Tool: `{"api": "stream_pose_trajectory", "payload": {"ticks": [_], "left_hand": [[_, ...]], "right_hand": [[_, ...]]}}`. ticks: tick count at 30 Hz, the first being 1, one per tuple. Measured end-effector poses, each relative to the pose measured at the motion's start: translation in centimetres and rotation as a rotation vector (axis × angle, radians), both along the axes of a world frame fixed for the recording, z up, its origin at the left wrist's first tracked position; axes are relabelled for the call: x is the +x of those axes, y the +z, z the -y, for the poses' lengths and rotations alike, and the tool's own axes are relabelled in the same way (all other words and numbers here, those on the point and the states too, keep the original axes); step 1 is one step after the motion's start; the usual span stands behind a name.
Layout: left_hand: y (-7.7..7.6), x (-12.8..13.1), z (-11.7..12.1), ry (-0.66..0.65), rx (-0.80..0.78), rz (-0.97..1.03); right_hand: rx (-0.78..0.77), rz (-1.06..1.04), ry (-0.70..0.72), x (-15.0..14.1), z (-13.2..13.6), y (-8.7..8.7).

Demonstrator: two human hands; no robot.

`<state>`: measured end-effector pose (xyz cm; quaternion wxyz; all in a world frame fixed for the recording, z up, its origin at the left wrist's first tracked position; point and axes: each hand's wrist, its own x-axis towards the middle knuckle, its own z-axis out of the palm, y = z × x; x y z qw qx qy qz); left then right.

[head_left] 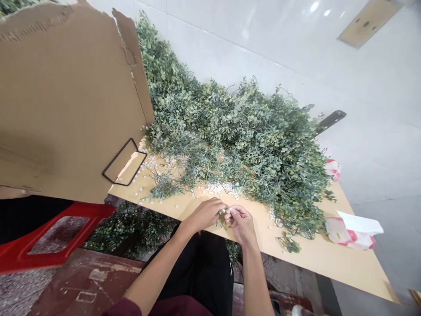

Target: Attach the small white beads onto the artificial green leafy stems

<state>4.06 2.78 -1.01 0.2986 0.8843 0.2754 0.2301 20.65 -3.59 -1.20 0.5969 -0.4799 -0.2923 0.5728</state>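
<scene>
My left hand (205, 213) and my right hand (241, 221) meet at the near edge of a light wooden table (329, 259). Both are pinched together on a small green sprig (225, 213) with a white bead at its tip. Just beyond my fingers lies a scatter of small white beads (219, 188). Behind them a large heap of artificial green foliage (237, 136) covers most of the table.
A big open cardboard box (66, 96) stands at the left, with a black wire handle (123, 162) by it. A red plastic stool (49, 241) and more greenery (131, 226) sit below the table. Red-and-white plastic bags (351, 230) lie at the right.
</scene>
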Motion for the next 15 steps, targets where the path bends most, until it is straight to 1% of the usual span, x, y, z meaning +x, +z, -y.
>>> {"api": "stream_pose_trajectory", "payload": {"ticks": [7,15], "left_hand": [[-0.04,-0.06,-0.07,-0.018,-0.005,0.025],[0.09,-0.13,-0.11,-0.024,-0.004,0.027]], "right_hand": [[0.031,0.016,0.025,-0.03,0.13,-0.16],[0.065,0.040,-0.015,-0.17,0.11,0.12]]}}
